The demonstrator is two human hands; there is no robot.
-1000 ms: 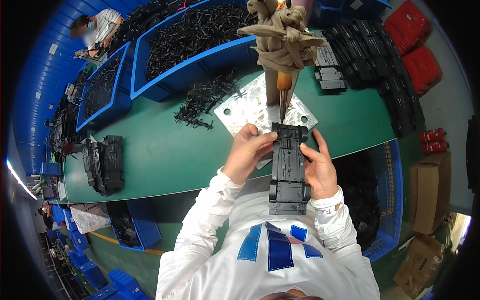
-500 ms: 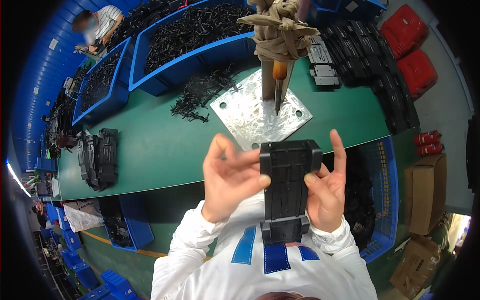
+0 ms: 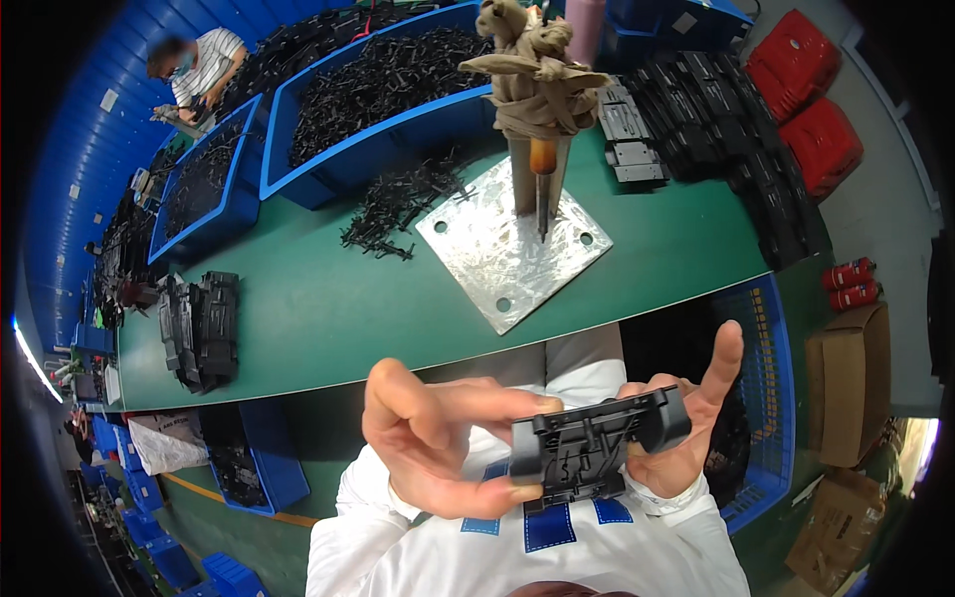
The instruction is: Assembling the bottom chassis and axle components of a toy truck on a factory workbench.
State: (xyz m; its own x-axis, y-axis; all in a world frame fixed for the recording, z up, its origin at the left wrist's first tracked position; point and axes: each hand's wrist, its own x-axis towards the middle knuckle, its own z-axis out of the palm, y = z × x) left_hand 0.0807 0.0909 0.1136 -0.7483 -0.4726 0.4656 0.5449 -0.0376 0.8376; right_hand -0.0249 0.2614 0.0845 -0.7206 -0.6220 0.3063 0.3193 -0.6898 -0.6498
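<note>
A black moulded plastic part (image 3: pixel 587 448) is held tilted in front of my chest, its ribbed side in view. My left hand (image 3: pixel 423 438) pinches its left end between thumb and fingers. My right hand (image 3: pixel 691 438) grips the right end, forefinger sticking up; its thumb is mostly hidden. Beyond my hands, a square steel plate (image 3: pixel 468 244) with corner holes lies on the green table (image 3: pixel 328 298). A post wrapped in tan cloth (image 3: pixel 542 85) rises from it, and a pointed tool with an amber handle (image 3: pixel 543 157) hangs point down along the post.
Small black pieces (image 3: pixel 398 204) lie heaped left of the plate, before a blue bin (image 3: pixel 328 164) full of them. Similar black parts (image 3: pixel 199 328) stand at left, and more (image 3: pixel 696 109) lie at far right. A blue basket (image 3: pixel 766 398) stands below the table's right edge. A co-worker (image 3: pixel 204 70) is far left.
Both hands have come down toward my body with the black part. It has tipped from upright, showing its ribbed side foreshortened, and the steel plate is now uncovered.
</note>
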